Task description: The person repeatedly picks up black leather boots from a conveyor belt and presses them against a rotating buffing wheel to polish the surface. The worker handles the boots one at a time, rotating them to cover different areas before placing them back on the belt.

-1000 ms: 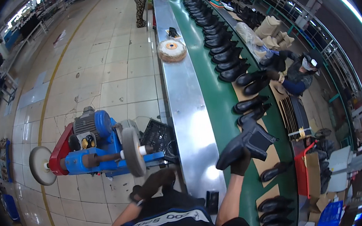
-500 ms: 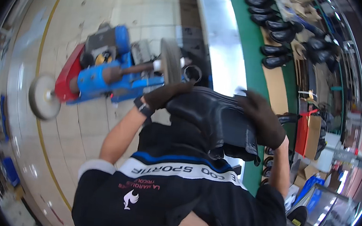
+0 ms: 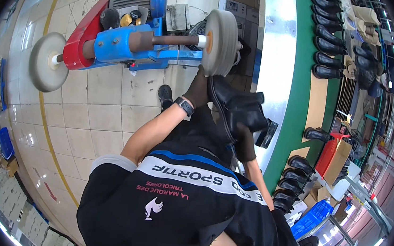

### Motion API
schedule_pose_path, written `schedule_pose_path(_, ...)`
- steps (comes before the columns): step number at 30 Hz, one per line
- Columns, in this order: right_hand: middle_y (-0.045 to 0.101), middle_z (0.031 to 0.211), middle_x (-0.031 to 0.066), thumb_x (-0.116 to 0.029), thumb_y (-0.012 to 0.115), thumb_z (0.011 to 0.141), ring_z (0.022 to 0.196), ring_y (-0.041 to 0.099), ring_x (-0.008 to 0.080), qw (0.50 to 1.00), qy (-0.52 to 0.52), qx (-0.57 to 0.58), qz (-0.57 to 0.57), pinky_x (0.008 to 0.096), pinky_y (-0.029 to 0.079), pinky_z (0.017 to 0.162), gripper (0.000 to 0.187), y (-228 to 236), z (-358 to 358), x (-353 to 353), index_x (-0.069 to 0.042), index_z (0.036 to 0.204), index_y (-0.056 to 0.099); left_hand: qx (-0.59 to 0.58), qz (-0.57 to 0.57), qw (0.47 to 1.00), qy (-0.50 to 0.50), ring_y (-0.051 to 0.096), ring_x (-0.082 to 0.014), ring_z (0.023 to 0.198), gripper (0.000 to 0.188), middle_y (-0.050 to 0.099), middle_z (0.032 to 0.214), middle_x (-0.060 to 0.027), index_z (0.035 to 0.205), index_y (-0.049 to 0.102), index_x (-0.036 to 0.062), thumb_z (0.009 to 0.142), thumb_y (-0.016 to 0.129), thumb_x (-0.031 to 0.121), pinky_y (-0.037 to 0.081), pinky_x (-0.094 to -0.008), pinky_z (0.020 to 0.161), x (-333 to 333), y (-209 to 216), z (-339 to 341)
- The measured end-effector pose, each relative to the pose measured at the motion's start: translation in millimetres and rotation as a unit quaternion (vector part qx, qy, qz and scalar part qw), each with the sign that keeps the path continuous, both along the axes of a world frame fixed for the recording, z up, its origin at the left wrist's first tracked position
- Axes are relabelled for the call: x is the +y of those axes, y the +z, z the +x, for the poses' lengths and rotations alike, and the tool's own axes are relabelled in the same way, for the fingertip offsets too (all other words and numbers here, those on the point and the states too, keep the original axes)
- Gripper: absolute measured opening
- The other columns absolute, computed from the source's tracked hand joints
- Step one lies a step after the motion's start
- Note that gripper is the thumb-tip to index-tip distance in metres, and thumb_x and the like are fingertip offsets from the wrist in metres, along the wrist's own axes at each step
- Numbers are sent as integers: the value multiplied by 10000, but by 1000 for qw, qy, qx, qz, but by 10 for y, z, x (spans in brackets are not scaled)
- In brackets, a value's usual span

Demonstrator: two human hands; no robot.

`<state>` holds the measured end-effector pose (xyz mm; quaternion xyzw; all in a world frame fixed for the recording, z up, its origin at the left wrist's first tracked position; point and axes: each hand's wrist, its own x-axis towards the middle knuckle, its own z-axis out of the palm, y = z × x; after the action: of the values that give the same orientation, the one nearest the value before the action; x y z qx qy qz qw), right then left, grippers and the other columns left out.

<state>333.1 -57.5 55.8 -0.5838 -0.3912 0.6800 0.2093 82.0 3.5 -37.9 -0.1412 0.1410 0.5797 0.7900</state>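
Head view: left hand and right hand, grip closed on a black boot

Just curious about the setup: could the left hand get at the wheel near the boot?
Probably yes: the left hand, beside the boot, looks close to the wheel, with nothing seen between them.

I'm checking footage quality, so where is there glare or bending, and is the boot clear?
Head view: glare whitens the metal counter; head view: the yellow floor line bows near the fisheye rim; head view: the black boot reads clearly, with soft highlights on its leather.
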Motion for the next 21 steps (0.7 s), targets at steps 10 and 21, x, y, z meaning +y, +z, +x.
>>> schedule_pose_path(10, 625, 1162, 106, -339, 577, 875, 1047, 609, 229, 877, -171, 351, -279, 422, 470, 960, 420, -882, -1046, 687, -86, 1208, 540, 50, -115, 992, -19, 532, -324, 1228, 883, 544, 1349, -143, 1402, 448, 116, 880, 200, 783, 397, -509, 1049, 750, -1124, -259)
schedule_pose_path(21, 576, 1247, 119, -253, 663, 838, 1150, 560, 259, 986, -18, 122, -111, 413, 438, 1004, 513, -1188, -388, -140, -58, 1291, 522, 72, -166, 982, -53, 478, -327, 1280, 971, 485, 1388, -196, 1408, 369, -3, 840, 395, 784, 332, -531, 1100, 288, -717, -420)
